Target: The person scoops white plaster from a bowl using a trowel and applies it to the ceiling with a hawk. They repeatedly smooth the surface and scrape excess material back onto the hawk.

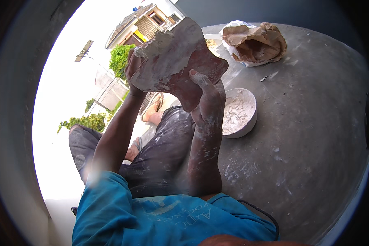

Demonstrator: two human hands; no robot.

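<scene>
Raised in front of me is a flat reddish-brown plaster board point(174, 78) with a curved, cut-out outline, smeared with wet white plaster that lumps along its upper left edge. My right hand point(207, 96), dusty with white powder, is closed round its lower right part, the thumb lying on the near face. My left hand point(134, 70) is closed at the left edge, just below the lumped plaster. The board partly hides its fingers. Beyond my right wrist, a round white tub point(253, 112) of pale powdery mix stands on the floor.
A crumpled brown paper sack point(260, 43) with a white outer layer lies open at the back right. Powder and crumbs mark the grey floor point(299, 143). My legs in dark trousers point(168, 135) are stretched ahead. Outside, left, are a house point(145, 24) and shrubs point(90, 121).
</scene>
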